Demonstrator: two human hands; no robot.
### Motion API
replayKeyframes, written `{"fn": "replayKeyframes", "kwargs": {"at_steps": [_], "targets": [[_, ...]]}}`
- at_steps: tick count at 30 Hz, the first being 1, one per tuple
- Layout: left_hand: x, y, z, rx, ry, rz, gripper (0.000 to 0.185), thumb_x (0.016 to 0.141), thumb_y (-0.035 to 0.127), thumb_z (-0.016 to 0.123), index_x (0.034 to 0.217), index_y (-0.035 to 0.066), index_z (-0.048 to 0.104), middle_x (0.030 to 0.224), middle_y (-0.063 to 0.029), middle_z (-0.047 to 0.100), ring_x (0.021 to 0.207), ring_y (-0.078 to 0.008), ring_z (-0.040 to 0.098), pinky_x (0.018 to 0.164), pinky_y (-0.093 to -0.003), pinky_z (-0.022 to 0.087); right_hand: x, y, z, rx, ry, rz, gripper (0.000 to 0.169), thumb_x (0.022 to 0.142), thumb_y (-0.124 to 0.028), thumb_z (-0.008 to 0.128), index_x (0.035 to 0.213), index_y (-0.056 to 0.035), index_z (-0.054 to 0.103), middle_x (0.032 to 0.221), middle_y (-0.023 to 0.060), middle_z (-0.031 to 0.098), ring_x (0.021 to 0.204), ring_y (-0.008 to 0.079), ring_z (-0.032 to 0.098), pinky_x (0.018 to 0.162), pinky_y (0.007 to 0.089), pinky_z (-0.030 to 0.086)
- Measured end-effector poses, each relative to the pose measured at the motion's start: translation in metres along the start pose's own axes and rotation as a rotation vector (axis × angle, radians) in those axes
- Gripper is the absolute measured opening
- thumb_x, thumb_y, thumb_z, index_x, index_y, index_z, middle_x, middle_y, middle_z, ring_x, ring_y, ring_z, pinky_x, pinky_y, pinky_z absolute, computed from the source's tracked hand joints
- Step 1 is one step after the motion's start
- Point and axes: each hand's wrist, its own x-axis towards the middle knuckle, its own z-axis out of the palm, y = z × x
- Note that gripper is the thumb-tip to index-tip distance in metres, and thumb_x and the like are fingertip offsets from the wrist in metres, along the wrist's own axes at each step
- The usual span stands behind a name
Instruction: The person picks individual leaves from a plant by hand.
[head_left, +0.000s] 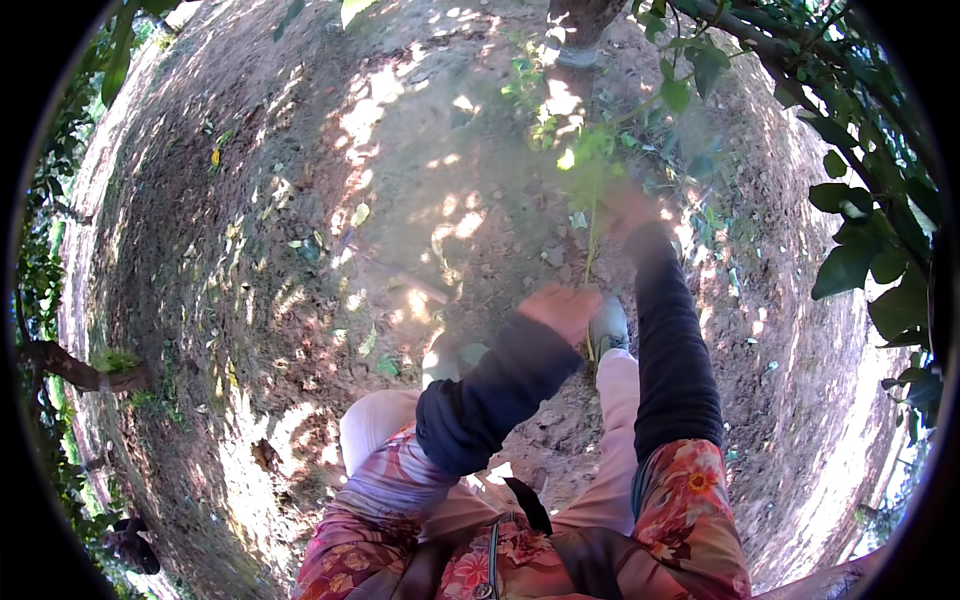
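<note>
A long thin green plant stem (591, 247) runs down across the middle of the view, with a blurred leafy top. My left hand (564, 306) is closed around its lower part, just above my shoe. Further up, my right hand (630, 210) is beside the blurred leaves (592, 169); motion blur hides its fingers, so I cannot tell whether it grips them. Dark sleeves cover both forearms.
A tree trunk (574, 56) with a pale band stands at the top. Leafy branches (862, 202) hang at the right. A mossy branch or trunk (90, 371) is at the left. Fallen leaves (360, 215) lie on bare soil, and a thin stick (412, 281) lies left of my hands.
</note>
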Motion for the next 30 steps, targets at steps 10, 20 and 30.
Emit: {"fn": "replayKeyframes", "kwargs": {"at_steps": [10,20,30], "targets": [[0.009,0.006,-0.001,-0.018,0.064,0.047,0.025,0.067,0.003,0.057,0.091,0.006,0.056,0.074,-0.0122,0.057,0.069,-0.0329,0.055,0.061,-0.0379,0.045,-0.017,-0.005,0.035,0.729,0.053,0.286,0.014,0.083,-0.012,0.058,0.096,-0.0086,0.059,0.076,-0.0017,0.055,0.053,0.0076,0.041,0.048,0.0243,0.038],[0.009,-0.001,0.001,-0.045,0.104,0.036,0.019,0.073,0.002,0.06,0.091,0.005,0.057,0.073,-0.013,0.059,0.067,-0.0319,0.057,0.059,-0.0363,0.046,0.012,0.01,0.02,0.006,0.315,0.135,0.025,0.082,-0.018,0.06,0.098,0.001,0.061,0.054,0.0029,0.048,0.04,0.0115,0.047,0.04,0.0267,0.046],[0.007,0.002,-0.008,-0.025,0.125,-0.004,0.017,0.074,-0.001,0.061,0.09,0.003,0.059,0.073,-0.0119,0.06,0.064,-0.0286,0.058,0.056,-0.0333,0.046,0.019,0.053,-0.02,0.193,0.638,0.409,0.017,0.081,-0.017,0.062,0.086,-0.0015,0.059,0.057,0.0059,0.049,0.043,0.0165,0.047,0.04,0.0313,0.047]]}}
